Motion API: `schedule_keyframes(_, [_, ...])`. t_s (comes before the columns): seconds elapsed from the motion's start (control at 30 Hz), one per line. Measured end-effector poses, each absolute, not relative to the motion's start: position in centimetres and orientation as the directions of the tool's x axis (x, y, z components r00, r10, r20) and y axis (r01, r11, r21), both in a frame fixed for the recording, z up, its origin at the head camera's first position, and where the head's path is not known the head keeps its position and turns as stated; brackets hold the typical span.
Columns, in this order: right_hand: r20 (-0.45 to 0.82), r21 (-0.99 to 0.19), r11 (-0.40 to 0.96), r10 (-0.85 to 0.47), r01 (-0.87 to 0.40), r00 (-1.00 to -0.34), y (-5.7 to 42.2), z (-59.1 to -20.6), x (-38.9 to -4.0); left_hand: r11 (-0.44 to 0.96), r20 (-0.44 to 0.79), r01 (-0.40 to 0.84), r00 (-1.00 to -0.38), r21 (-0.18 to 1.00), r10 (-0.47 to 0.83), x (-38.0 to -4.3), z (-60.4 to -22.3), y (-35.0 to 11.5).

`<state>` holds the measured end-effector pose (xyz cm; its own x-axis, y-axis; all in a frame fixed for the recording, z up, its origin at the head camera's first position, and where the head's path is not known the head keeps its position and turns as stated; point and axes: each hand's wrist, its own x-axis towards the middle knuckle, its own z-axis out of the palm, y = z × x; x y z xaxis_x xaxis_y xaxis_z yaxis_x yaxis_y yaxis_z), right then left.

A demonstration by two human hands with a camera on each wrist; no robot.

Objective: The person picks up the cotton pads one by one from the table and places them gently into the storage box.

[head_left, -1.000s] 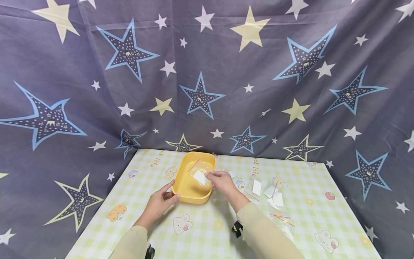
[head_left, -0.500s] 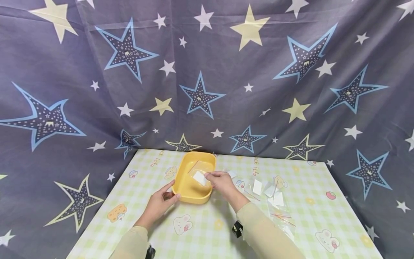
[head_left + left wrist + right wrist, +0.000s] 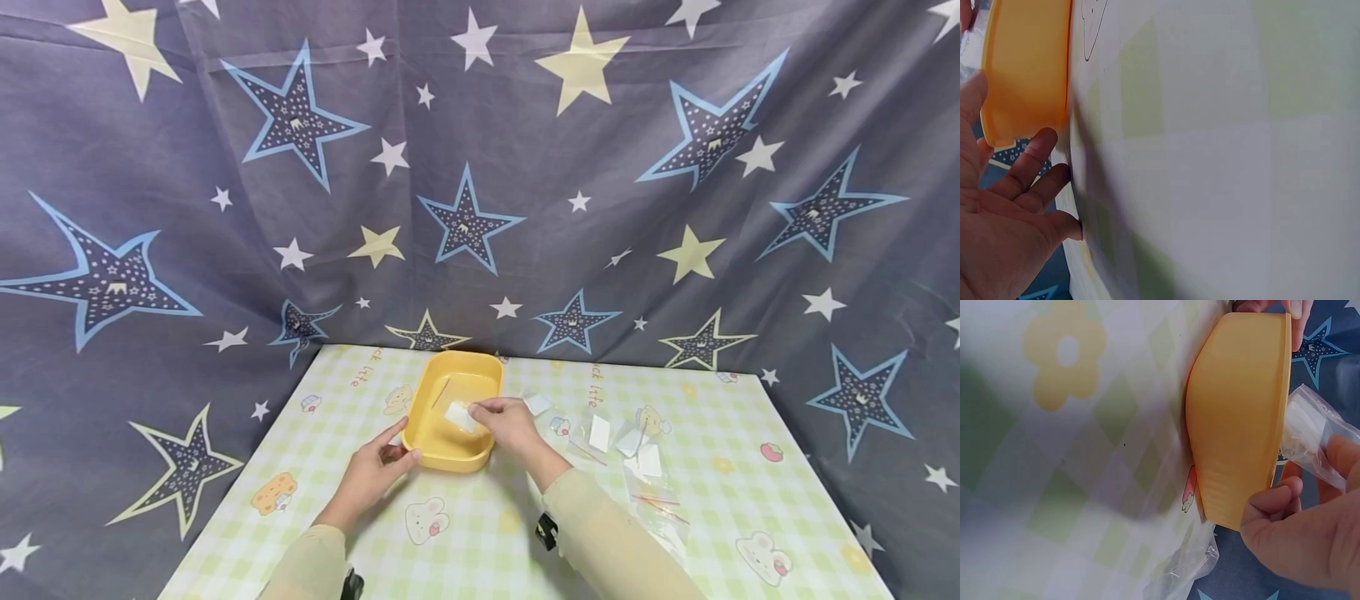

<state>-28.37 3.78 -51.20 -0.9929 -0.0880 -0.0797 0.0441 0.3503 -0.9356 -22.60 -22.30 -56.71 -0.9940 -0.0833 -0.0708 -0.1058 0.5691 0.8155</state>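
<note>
A yellow rectangular plastic box stands near the back of the table. My left hand holds its front left corner, thumb at the front and fingers along the left side. Over the box's right part, my right hand pinches a small clear zip bag with a white flat piece in it and a red strip at its mouth. In the right wrist view the bag shows above the box rim. Whether it touches the box floor cannot be told. The box's yellow wall lies beside my left fingers in the left wrist view.
Several more clear bags with white pieces lie on the table to the right of my right hand, some overlapping. A checked cloth with printed figures covers the table. Behind it hangs a dark curtain with stars.
My right hand has shifted slightly left with the zip bag, and the bag's red strip has turned a little. My left hand stays at the box corner.
</note>
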Motion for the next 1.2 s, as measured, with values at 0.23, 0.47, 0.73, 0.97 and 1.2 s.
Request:
schedule_keyframes(0.23, [-0.085,-0.922,0.385,-0.084,0.046,-0.993,3.73,-51.14,-28.18,0.571,-0.071,-0.104,-0.994,0.815,-0.08,-22.52,-56.68,-22.26])
schedule_keyframes(0.47, [-0.064,-0.92,0.392,-0.119,0.012,-0.991,3.96,-51.56,-28.39,0.57,-0.073,-0.105,-0.994,0.815,-0.078,-22.52,-56.78,-22.26])
schedule_keyframes(0.73, [-0.04,-0.94,0.341,-0.077,0.011,-0.996,4.15,-51.34,-28.65,0.575,-0.088,-0.122,-0.992,0.809,-0.088,-22.55,-56.71,-22.15])
schedule_keyframes(0.97, [-0.045,-0.969,0.243,-0.041,0.034,-0.998,4.22,-50.82,-28.71,0.57,-0.092,-0.127,-0.992,0.812,-0.09,-22.61,-56.65,-22.11])
schedule_keyframes(1.2, [-0.04,-0.977,0.212,-0.05,0.029,-0.998,4.33,-50.74,-28.75,0.567,-0.079,-0.113,-0.993,0.816,-0.084,-22.74,-56.82,-22.24])
